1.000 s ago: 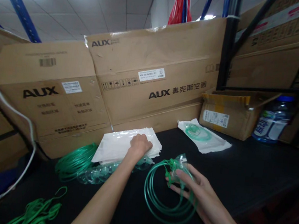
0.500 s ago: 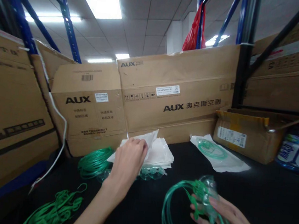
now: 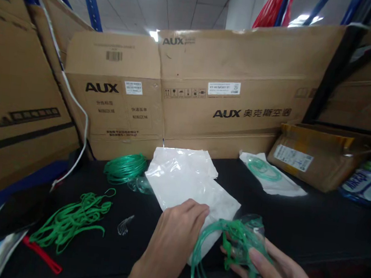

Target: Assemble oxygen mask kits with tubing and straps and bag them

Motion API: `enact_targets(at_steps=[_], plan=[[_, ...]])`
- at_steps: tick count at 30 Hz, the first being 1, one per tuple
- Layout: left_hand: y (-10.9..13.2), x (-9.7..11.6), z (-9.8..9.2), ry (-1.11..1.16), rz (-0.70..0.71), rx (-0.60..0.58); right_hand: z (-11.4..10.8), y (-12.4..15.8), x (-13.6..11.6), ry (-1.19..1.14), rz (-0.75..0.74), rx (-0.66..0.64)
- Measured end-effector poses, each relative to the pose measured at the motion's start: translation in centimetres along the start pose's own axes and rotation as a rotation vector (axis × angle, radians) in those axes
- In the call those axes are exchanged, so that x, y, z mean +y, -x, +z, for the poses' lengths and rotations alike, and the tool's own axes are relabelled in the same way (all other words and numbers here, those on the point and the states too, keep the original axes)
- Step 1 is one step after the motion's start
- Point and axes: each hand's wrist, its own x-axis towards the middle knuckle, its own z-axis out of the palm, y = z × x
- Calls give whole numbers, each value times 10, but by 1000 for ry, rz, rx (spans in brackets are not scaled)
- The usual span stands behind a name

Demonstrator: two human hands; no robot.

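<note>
My left hand (image 3: 175,235) pinches the near end of a white plastic bag (image 3: 199,193), which it holds above the stack of bags (image 3: 176,164) on the black table (image 3: 312,227). My right hand (image 3: 271,272) grips a clear mask (image 3: 251,227) with a coil of green tubing (image 3: 213,257), just right of the bag's near end. The fingers of both hands are closed on what they hold.
A coil of green tubing (image 3: 125,168) and a clear mask (image 3: 139,183) lie left of the stack. Green straps (image 3: 71,220), a red strip (image 3: 42,254) and a metal clip (image 3: 125,225) lie at the left. A bagged mask (image 3: 268,174), cardboard boxes (image 3: 231,86) and a water bottle (image 3: 366,182) stand behind.
My left hand has lifted one bag off the stack and drawn it toward me, next to the mask and tubing in my right hand. The camera has tilted down.
</note>
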Motion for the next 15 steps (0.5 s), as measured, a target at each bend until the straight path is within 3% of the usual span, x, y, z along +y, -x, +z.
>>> enact_targets(at_steps=[5,9,15], plan=[[6,-3,2,94,-10,36,-4,-3,6,100,-10,80],[7,0,7,87,51,27,4,-2,2,330,-91,83],[8,7,21,107,148,22,14,-3,1,472,-173,-77]])
